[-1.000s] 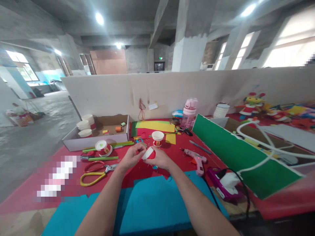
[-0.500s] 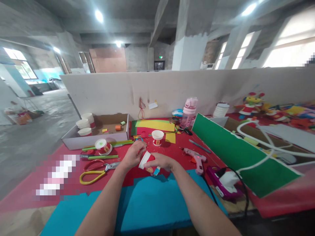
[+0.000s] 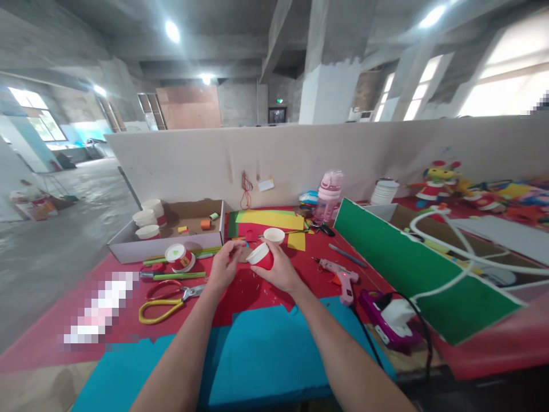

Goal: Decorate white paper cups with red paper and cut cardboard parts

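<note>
The right hand (image 3: pixel 278 268) is closed around a red-and-white paper cup (image 3: pixel 261 257), tilted with its mouth towards the left hand, above the middle of the red surface (image 3: pixel 317 297). The left hand (image 3: pixel 226 266) is half curled just beside the rim; whether its fingertips grip anything cannot be determined. Principal risk: the cup's wall looks thin, and a harder squeeze by the right hand could buckle it. Second risk: a standing cup (image 3: pixel 274 236) sits directly behind the held one, so a forward push could tip it. Third: the pink glue gun (image 3: pixel 345 279) shows a red light and its nozzle points towards the work area; if hot, a rightward sweep of the wrist could meet it, and a tug on the black cord (image 3: pixel 430 337) could drag it. On the left, the scissors (image 3: pixel 169 303) lie with blades towards the left forearm, restricting movement there. The green panel (image 3: pixel 412 269) bounds the right side and the white partition (image 3: pixel 193 166) the far side. The roomiest stretch lies between the right hand and the glue gun; nearer the person, the blue sheet (image 3: pixel 274 360) covers the front edge.
</note>
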Demonstrator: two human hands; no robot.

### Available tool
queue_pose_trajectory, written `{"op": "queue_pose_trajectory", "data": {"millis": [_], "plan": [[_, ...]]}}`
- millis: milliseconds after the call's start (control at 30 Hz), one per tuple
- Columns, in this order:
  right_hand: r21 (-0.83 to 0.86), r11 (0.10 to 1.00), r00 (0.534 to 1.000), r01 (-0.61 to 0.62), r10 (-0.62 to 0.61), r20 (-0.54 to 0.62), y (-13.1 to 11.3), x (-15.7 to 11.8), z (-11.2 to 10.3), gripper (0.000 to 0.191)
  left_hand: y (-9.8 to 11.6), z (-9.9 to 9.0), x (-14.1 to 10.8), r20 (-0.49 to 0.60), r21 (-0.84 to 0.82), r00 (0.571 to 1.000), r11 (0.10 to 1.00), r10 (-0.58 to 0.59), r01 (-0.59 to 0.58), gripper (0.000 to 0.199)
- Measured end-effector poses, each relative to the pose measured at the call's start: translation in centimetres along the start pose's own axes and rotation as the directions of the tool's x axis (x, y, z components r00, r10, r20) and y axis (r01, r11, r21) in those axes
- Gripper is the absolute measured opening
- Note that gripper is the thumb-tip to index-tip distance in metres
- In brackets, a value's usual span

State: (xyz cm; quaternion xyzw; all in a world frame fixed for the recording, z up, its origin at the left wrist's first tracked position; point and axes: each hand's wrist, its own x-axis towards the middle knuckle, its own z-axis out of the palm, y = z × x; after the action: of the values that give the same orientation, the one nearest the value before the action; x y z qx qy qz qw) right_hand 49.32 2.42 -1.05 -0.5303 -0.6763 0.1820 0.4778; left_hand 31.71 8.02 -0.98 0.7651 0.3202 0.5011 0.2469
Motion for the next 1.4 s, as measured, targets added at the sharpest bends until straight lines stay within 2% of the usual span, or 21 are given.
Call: {"op": "queue_pose_trajectory", "data": {"millis": [133, 233, 367, 433, 533, 600, 900, 1033, 1133, 1233, 1300, 1400], "plan": [[-0.129, 0.992, 0.999, -0.005, -0.001, -0.043, 0.4, -0.2, 0.6, 0.077, 0.6, 0.8, -0.3, 0.086, -0.086, 0.996, 0.996, -0.031, 0.039, 0.024], [-0.051, 0.999, 0.998, 0.017, -0.02, -0.053, 0.7, 0.0, 0.6, 0.073, 0.9, 1.2, -0.5, 0.168, -0.144, 0.985, 0.987, -0.046, 0.071, 0.023], [0.24, 0.971, 0.999, 0.017, -0.007, -0.042, 0.7, 0.5, -0.3, 0.033, 1.0, 0.8, -0.5, 0.175, -0.207, 0.981, 0.971, -0.081, 0.117, 0.026], [0.269, 0.96, 0.996, 0.076, -0.06, -0.068, 0.6, 0.7, -0.9, 0.021, 1.1, 0.6, -0.4, 0.171, -0.218, 0.983, 0.97, -0.067, 0.104, 0.027], [0.121, 0.964, 0.969, 0.237, -0.226, -0.102, 0.4, 0.7, -1.6, 0.014, 1.3, 0.6, -0.5, 0.193, -0.198, 0.981, 0.978, -0.027, 0.066, 0.027], [0.035, 0.959, 0.958, 0.281, -0.278, -0.068, 0.4, 0.7, -1.6, 0.01, 1.2, 0.7, -0.5, 0.207, -0.182, 0.978, 0.982, -0.005, 0.044, 0.024], [-0.093, 0.954, 0.957, 0.284, -0.288, -0.025, 0.8, 0.6, -0.5, 0.011, 0.5, 0.9, -0.6, 0.165, -0.188, 0.986, 0.981, -0.007, 0.038, 0.018], [-0.149, 0.944, 0.955, 0.295, -0.298, 0.002, 0.5, 0.5, -0.2, 0.011, 0.6, 1.4, -0.7, 0.191, -0.333, 0.972, 0.923, -0.135, 0.194, 0.018], [-0.174, 0.94, 0.954, 0.293, -0.298, -0.004, 0.2, 0.4, -0.1, 0.011, 0.5, 1.8, -0.7, 0.2, -0.485, 0.945, 0.812, -0.259, 0.325, 0.02], [-0.189, 0.943, 0.959, 0.274, -0.282, -0.017, 0.1, 0.4, 0.0, 0.01, 0.5, 1.9, -0.7, 0.161, -0.583, 0.923, 0.721, -0.35, 0.375, 0.023], [-0.18, 0.948, 0.962, 0.263, -0.272, -0.026, 0.3, 0.4, 0.0, 0.01, 0.5, 1.8, -0.6, 0.101, -0.581, 0.919, 0.727, -0.382, 0.366, 0.024], [-0.144, 0.956, 0.964, 0.254, -0.262, -0.038, 0.6, 0.5, 0.1, 0.012, 0.6, 1.7, -0.4, 0.004, -0.515, 0.928, 0.794, -0.373, 0.322, 0.027]]}}
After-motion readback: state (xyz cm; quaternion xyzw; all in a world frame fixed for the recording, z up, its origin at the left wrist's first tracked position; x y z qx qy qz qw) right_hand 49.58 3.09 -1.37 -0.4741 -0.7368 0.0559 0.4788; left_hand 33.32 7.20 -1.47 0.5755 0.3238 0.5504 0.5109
